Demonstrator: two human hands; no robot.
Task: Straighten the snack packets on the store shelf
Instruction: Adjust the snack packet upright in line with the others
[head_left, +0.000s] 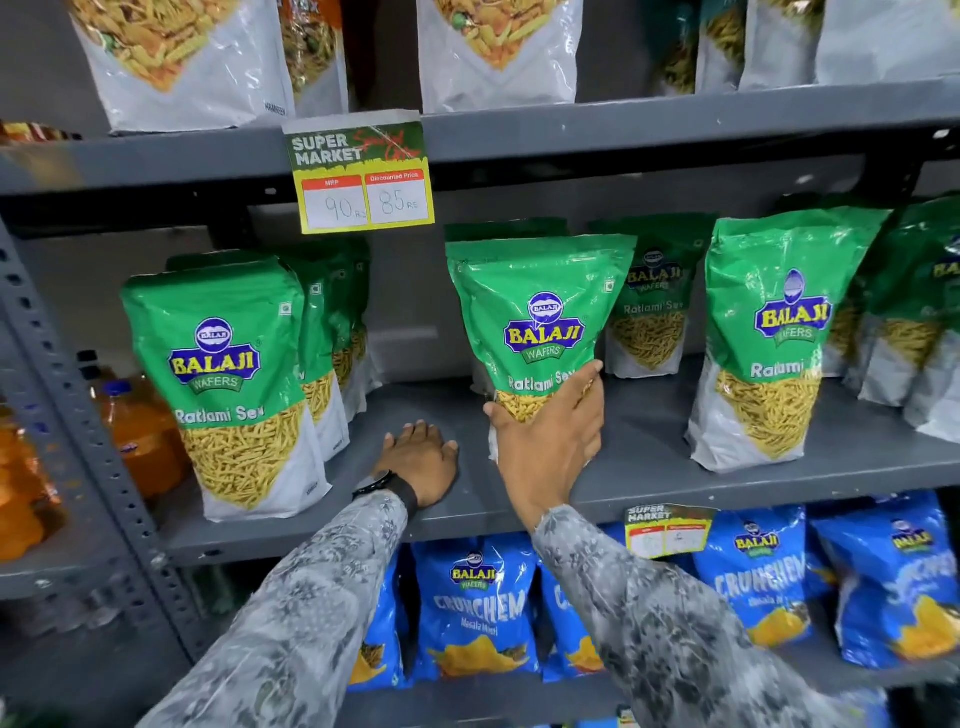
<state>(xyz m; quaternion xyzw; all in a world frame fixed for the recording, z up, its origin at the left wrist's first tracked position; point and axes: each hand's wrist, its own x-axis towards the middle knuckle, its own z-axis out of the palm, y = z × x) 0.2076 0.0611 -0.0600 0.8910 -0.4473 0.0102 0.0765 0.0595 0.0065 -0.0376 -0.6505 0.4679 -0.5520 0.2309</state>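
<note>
The middle green packet (535, 332), upright on the shelf (649, 457), is grasped low by the right hand (550, 441); the left hand (421, 462) is rested flat, released; the packet should be squared gently, label forward.

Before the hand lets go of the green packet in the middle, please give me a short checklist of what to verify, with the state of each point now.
1. Right hand grips the middle packet at its lower part: ok.
2. Packet faces front, label readable: ok.
3. Packet stands upright: not ok, it tilts a little.
4. Packet's base sits flat on the shelf: cannot tell, the hand hides it.
5. Left hand lies flat on the shelf, not touching the left packet: ok.
6. Free space on both sides of the middle packet: ok.
</note>
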